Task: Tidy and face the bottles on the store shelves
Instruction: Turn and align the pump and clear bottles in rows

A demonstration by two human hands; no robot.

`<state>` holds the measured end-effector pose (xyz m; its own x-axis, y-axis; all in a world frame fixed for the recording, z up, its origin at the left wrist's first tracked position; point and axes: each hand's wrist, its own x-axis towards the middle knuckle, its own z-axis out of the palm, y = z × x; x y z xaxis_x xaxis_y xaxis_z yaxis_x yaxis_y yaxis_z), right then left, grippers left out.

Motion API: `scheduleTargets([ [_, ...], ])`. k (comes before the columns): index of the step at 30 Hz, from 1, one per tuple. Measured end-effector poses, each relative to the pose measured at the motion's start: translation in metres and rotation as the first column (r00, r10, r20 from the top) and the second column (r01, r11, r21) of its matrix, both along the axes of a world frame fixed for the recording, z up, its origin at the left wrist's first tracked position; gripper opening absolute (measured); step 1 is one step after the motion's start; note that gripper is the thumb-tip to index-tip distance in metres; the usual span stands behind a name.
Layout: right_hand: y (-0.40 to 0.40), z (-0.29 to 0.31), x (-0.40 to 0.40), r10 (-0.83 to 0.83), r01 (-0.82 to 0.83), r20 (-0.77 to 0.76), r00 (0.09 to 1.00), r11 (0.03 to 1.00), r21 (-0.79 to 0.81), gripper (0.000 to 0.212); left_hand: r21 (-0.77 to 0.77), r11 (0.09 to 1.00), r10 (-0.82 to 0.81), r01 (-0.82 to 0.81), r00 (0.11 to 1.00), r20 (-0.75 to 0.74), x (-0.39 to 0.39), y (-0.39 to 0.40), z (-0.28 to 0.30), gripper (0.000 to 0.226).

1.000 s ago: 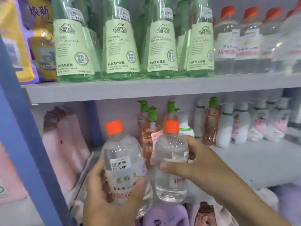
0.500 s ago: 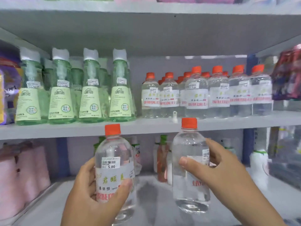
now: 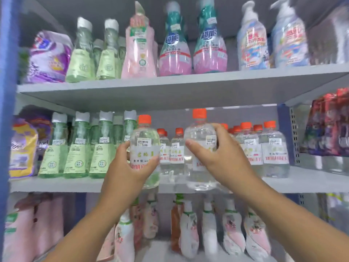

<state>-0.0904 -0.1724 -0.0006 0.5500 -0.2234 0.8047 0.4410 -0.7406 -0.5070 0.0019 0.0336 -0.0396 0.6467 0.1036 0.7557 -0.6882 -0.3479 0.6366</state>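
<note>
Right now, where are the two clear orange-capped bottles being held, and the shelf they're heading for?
Left-hand bottle [image 3: 144, 146]: head view, on its price sticker.
Right-hand bottle [image 3: 199, 113]: head view, on its orange cap.
Middle shelf [image 3: 56, 185]: head view, on its front edge.

A grey metal shelving unit fills the view, with a blue upright post [image 3: 7, 110] running down its left edge and a second blue post [image 3: 283, 133] on the right. Beside that second post stands a grey perforated strip [image 3: 293, 133] with rows of slots. The top shelf board [image 3: 170, 82] and the middle shelf board [image 3: 56, 184] are pale grey and flat-fronted, and the underside of the top board lies in shadow. The back panel [image 3: 170, 118] behind the goods is a dull grey-lilac. Above, the underside of another grey board [image 3: 113, 8] slopes across. Light is soft and even, with a cool bluish cast. The edges of the view are blurred.
</note>
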Motion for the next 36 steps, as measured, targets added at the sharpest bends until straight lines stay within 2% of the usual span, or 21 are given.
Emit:
scheduleTargets([
  [3,0.01,0.029,0.031,-0.037,0.033,-0.044,0.998,0.995,-0.09,0.07,0.06,0.997,0.044,-0.041,0.998,-0.045,0.025,-0.008,0.011,0.071],
  [6,0.02,0.049,0.054,-0.008,0.003,-0.165,0.986,0.999,-0.033,0.082,0.083,0.996,0.031,-0.023,0.995,-0.092,0.045,-0.014,0.012,0.073],
  [9,0.027,0.059,0.072,-0.011,0.01,-0.249,0.968,1.0,-0.008,0.065,0.074,0.997,-0.017,0.027,0.99,-0.139,0.06,-0.016,0.008,0.074],
  [12,0.035,0.065,0.088,-0.093,0.079,-0.292,0.952,0.995,-0.059,0.043,0.095,0.994,-0.035,0.052,0.985,-0.168,0.075,-0.013,0.007,0.071],
  [18,0.045,0.067,0.108,-0.135,0.106,-0.324,0.936,0.989,-0.107,0.04,0.162,0.976,-0.106,0.143,0.97,-0.218,0.093,-0.008,0.013,0.074],
  [21,0.047,0.063,0.12,-0.192,0.147,-0.373,0.908,0.979,-0.144,0.041,0.187,0.967,-0.134,0.174,0.968,-0.211,0.097,-0.01,0.012,0.067],
  [22,0.049,0.063,0.119,-0.208,0.158,-0.385,0.899,0.975,-0.159,0.044,0.189,0.966,-0.137,0.176,0.969,-0.203,0.098,-0.011,0.012,0.067],
  [25,0.05,0.064,0.121,-0.238,0.157,-0.459,0.856,0.966,-0.207,0.084,0.193,0.963,-0.15,0.186,0.971,-0.187,0.099,-0.012,0.011,0.065],
  [27,0.051,0.064,0.122,-0.298,0.176,-0.466,0.833,0.942,-0.287,0.093,0.211,0.958,-0.154,0.194,0.969,-0.192,0.099,-0.012,0.011,0.059],
  [29,0.052,0.067,0.121,-0.354,0.21,-0.404,0.843,0.91,-0.359,0.086,0.251,0.947,-0.153,0.202,0.968,-0.2,0.103,-0.013,0.012,0.056],
  [33,0.04,0.097,0.114,-0.436,0.275,-0.241,0.867,0.822,-0.5,0.045,0.309,0.91,-0.193,0.276,0.943,-0.272,0.107,-0.014,0.017,0.049],
  [36,0.024,0.119,0.112,-0.492,0.22,-0.276,0.825,0.731,-0.645,0.036,0.287,0.906,-0.223,0.311,0.927,-0.3,0.111,-0.011,0.019,0.04],
])
